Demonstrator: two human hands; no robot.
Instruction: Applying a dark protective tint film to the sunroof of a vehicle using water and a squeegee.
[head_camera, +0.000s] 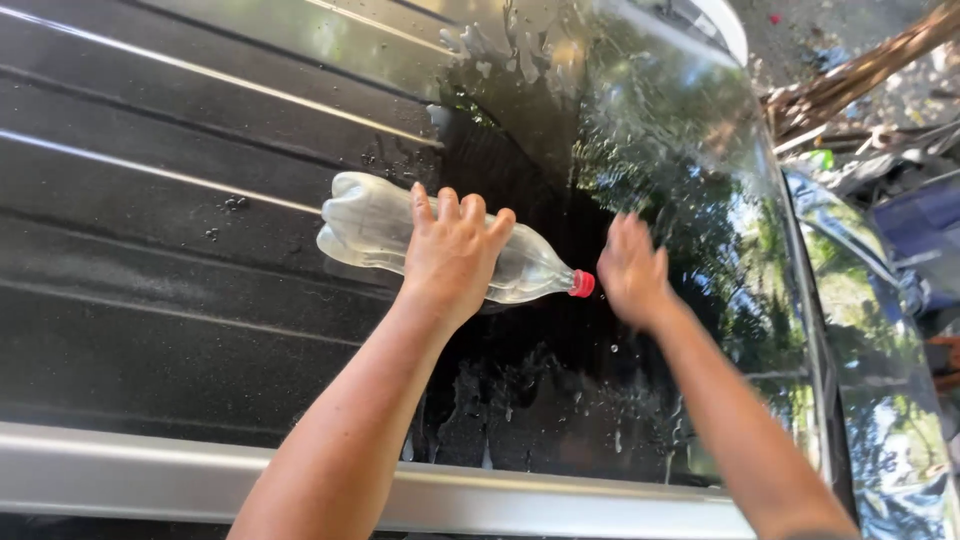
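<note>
So there's a clear plastic bottle with a red cap (440, 245) lying on its side near the middle of the frame, resting on the wet, ribbed black car roof (180, 300), cap pointing right. The left hand (452, 255) is wrapped over the bottle's middle from the near side, fingers curled over the top, clamped on it. The right hand (632, 272) sits just right of the cap, close but not touching the bottle, fingers spread and a bit blurred, flat against or right over the wet glossy patch, can't tell which. Water is beaded and splashed across the centre and upper middle. A silver roof rail (150, 470) runs along the bottom edge. Brown branches (850, 75) show in the upper right corner.
</note>
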